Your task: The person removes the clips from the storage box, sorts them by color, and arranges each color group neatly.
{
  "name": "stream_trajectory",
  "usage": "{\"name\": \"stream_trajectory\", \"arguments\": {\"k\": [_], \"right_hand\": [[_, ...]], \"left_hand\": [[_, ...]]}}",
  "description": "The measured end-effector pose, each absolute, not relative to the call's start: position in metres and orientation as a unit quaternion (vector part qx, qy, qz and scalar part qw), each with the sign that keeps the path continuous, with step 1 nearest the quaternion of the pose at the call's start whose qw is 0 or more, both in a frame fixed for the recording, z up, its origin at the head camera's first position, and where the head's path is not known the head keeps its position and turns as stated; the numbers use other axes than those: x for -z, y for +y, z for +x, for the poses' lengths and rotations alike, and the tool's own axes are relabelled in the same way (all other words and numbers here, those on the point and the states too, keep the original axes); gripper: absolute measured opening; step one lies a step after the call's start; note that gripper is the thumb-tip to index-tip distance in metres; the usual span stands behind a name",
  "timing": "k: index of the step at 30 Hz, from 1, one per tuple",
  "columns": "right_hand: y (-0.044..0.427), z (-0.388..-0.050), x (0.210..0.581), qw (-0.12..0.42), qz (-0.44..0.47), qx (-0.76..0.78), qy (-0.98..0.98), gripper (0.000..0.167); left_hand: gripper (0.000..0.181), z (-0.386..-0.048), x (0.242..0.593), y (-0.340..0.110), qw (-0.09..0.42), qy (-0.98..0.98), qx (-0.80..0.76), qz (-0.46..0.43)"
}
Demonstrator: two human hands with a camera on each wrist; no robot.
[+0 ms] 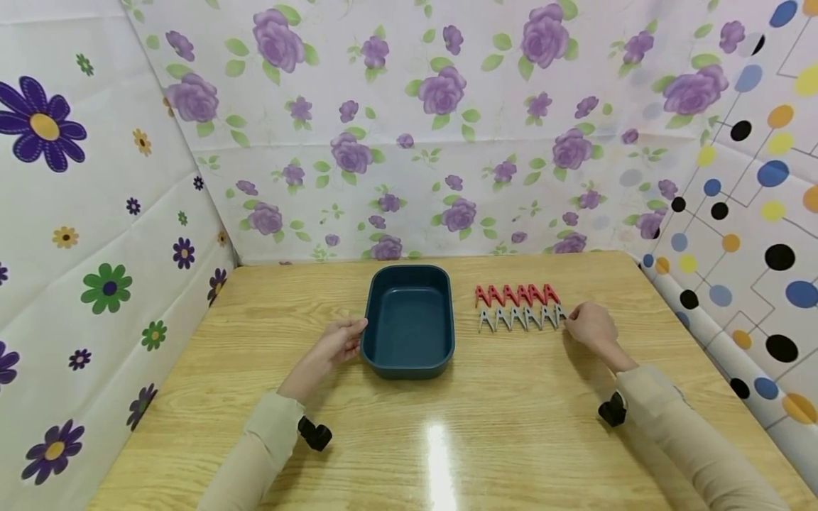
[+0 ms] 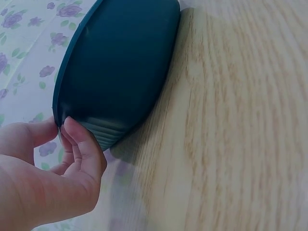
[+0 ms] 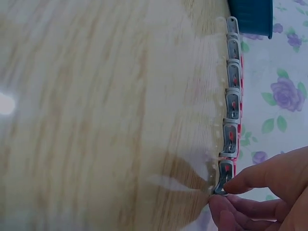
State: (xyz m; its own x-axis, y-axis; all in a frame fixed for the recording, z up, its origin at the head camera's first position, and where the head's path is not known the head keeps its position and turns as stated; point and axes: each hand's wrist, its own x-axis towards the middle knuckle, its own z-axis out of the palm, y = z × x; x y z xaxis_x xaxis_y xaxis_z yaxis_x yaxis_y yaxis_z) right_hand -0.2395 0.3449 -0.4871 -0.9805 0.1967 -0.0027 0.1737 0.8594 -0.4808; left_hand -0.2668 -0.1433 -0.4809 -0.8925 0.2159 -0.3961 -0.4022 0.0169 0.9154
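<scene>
A dark teal rectangular tub (image 1: pixel 409 372) stands upright on the table. My left hand (image 1: pixel 334 342) pinches its left rim between thumb and fingers, which the left wrist view shows close up on the tub's corner (image 2: pixel 120 62). To the right of the tub, several grey clothespins (image 1: pixel 515 315) stand in a row, with a row of red clothespins (image 1: pixel 508 293) just behind them. At the right end, my right hand (image 1: pixel 592 326) pinches the last grey clothespin (image 3: pixel 224 174) between thumb and forefinger. That clothespin is still in line with the others.
The light wooden table (image 1: pixel 498 426) carries the tub and both rows. A purple-flowered cloth (image 1: pixel 409 142) hangs along the back edge. Other patterned cloths hang at the left and right sides.
</scene>
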Motion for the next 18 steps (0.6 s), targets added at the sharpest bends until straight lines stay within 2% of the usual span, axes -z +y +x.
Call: {"name": "stream_trajectory", "arguments": {"k": [6,14,18], "right_hand": [[0.343,-0.240,0.485,0.017,-0.087,-0.251,-0.964,0.027],[0.336,-0.252,0.493,0.140,0.029,-0.257,-0.956,0.037],[0.331,-0.257,0.498,0.146,0.084,-0.260,-0.951,0.036]], "left_hand": [[0.044,-0.267,0.481,-0.144,0.223,0.675,-0.700,-0.072],[0.038,-0.266,0.482,-0.154,0.251,0.685,-0.684,-0.015],[0.037,-0.267,0.481,-0.161,0.239,0.701,-0.672,0.012]]}}
